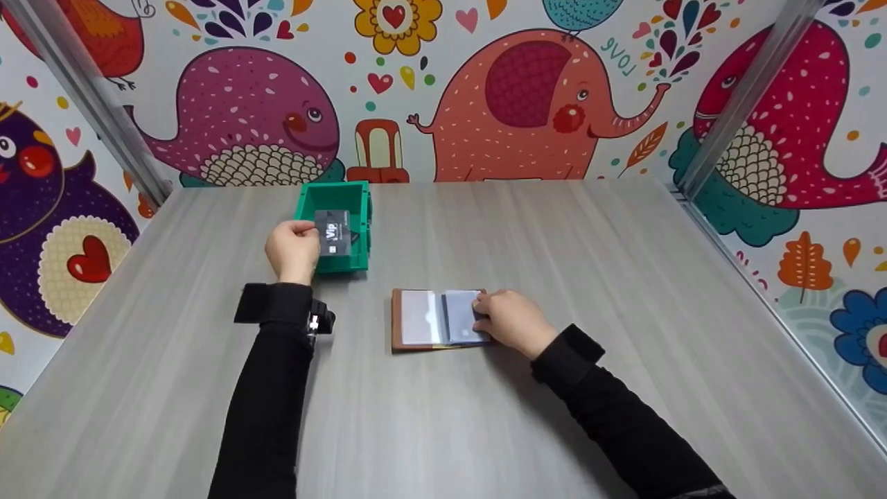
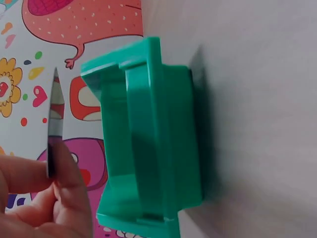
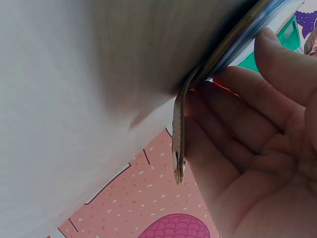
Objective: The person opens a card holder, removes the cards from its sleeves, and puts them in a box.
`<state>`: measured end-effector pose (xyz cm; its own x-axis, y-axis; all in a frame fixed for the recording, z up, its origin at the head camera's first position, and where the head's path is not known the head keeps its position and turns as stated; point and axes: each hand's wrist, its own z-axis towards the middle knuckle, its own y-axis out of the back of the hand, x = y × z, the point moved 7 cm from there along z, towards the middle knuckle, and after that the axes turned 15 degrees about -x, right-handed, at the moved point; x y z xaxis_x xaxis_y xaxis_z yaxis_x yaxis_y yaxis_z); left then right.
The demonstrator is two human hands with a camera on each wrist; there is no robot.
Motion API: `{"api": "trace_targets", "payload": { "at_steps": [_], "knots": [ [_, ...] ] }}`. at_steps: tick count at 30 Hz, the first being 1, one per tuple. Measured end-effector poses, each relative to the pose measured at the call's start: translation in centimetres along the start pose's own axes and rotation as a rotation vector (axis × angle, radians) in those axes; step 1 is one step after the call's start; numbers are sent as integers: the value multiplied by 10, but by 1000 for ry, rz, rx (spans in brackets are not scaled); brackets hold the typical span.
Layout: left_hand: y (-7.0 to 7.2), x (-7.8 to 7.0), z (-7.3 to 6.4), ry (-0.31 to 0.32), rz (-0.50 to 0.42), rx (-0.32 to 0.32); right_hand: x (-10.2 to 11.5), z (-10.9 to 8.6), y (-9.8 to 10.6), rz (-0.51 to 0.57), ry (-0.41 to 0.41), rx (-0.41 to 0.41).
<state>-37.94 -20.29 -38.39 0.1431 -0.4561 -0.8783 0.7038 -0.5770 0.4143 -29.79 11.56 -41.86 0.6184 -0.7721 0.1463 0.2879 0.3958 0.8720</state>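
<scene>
My left hand (image 1: 291,251) pinches a dark card marked "Vip" (image 1: 334,232) by its left edge, over a green bin (image 1: 344,265). In the left wrist view the card (image 2: 56,116) appears edge-on between thumb and finger, beside the bin. A brown card holder (image 1: 396,322) lies open on the table, with clear sleeves showing. At its right edge, my right hand (image 1: 516,320) grips the holder. The right wrist view has the thumb on the sleeves and the other fingers at the edge, beside a strap (image 3: 179,141) that sticks out.
The bin stands at the back left of the pale wooden table (image 1: 624,277), near the printed back wall (image 1: 388,97). Metal posts (image 1: 752,97) rise at both back corners. Part of a dark item shows inside the bin behind the card.
</scene>
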Motion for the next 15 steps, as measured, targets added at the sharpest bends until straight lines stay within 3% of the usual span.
{"api": "trace_targets", "payload": {
  "at_steps": [4, 15],
  "knots": [
    [-2, 2, 4, 28, 10, 5, 0, 0, 0, 6, -5, 1],
    [-8, 3, 6, 22, 7, -21, -2, 0, -2, 4, -18, 5]
  ]
}}
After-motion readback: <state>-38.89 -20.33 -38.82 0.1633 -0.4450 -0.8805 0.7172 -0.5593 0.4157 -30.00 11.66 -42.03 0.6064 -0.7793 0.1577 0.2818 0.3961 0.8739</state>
